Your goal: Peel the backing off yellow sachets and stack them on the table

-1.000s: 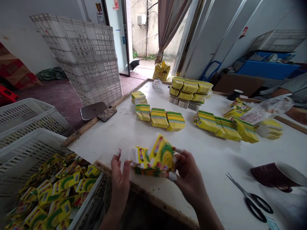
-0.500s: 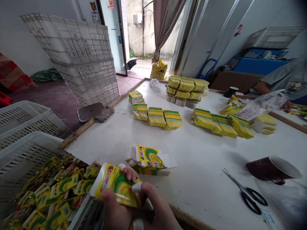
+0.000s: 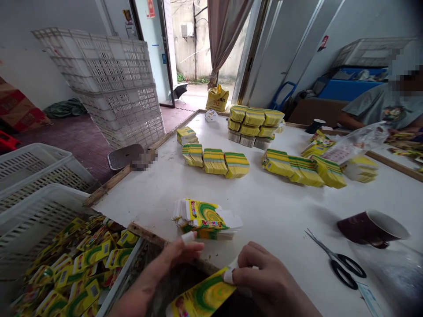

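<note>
My right hand point(image 3: 266, 275), white tape on a finger, pinches the end of a yellow and green crayon box point(image 3: 205, 295) low at the table's front edge. The box is tilted, its printed swirl side facing up. To its left, my left hand point(image 3: 172, 264) is open with fingers stretched out and white tape around one of them; it holds nothing. Just beyond its fingertips lies a stack of flat crayon cartons point(image 3: 205, 213) with white flaps sticking out to the right.
Rows of bundled cartons point(image 3: 214, 162) and a taller carton pile point(image 3: 254, 123) stand farther back. Scissors point(image 3: 340, 262) and a dark mug point(image 3: 372, 229) lie on the right. A crate point(image 3: 62, 193) full of boxes is at lower left. A person point(image 3: 373, 105) sits across the table.
My hands have drawn apart. The left has let go of the crayon box, while the right has carried it down and to the right.
</note>
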Demonstrator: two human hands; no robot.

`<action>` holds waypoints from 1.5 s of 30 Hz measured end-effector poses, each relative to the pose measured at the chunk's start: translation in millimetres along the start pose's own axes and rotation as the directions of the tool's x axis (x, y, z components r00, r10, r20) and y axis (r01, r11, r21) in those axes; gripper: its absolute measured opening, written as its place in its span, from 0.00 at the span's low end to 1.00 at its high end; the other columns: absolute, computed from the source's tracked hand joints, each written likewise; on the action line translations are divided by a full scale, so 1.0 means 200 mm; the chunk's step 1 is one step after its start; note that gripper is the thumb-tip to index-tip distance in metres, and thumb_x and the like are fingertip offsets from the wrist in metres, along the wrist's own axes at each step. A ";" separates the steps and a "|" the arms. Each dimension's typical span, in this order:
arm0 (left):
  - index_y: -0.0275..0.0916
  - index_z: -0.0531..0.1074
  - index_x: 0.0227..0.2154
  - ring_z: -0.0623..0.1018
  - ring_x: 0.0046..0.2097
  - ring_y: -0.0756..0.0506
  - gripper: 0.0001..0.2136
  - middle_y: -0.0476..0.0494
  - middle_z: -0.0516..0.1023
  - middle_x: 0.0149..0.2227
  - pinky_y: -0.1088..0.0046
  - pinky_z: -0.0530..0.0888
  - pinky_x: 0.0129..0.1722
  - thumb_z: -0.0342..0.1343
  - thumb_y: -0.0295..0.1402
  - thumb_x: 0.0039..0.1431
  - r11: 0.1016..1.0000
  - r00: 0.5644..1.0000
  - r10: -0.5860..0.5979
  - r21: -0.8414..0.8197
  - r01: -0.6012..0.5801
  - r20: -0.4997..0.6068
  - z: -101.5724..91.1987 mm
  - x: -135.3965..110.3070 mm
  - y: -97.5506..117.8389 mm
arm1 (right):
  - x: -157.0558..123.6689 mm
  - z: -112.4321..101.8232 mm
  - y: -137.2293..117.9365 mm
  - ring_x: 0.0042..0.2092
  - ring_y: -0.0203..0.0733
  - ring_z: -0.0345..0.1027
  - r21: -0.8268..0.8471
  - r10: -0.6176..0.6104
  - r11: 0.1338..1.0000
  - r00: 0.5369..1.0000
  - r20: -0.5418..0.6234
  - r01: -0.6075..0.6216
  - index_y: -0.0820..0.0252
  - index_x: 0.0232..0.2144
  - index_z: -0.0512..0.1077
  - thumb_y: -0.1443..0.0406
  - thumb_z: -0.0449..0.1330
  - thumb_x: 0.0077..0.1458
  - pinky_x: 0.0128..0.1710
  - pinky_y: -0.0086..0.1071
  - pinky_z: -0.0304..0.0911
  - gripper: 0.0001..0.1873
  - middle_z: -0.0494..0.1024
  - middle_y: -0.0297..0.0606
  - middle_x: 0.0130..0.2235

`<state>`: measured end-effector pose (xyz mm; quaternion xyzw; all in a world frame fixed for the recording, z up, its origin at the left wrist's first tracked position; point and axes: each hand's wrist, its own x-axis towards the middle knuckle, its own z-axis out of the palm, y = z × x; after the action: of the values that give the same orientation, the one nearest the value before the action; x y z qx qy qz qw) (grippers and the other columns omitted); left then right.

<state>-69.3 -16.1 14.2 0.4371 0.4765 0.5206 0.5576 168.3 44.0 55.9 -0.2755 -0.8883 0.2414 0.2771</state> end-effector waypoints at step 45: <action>0.41 0.69 0.44 0.77 0.43 0.41 0.21 0.45 0.78 0.42 0.65 0.74 0.43 0.63 0.30 0.43 0.639 0.983 0.003 0.756 -0.142 0.182 0.17 0.04 0.06 | -0.07 0.12 0.05 0.65 0.54 0.54 0.251 0.122 0.948 0.951 0.285 -0.196 0.54 0.51 0.72 0.66 0.60 0.59 0.57 0.39 0.63 0.17 0.64 0.50 0.62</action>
<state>-37.9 -7.3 31.9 0.6918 0.5862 0.2543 0.3364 167.2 35.8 27.3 -0.2705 -0.8496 0.4193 0.1705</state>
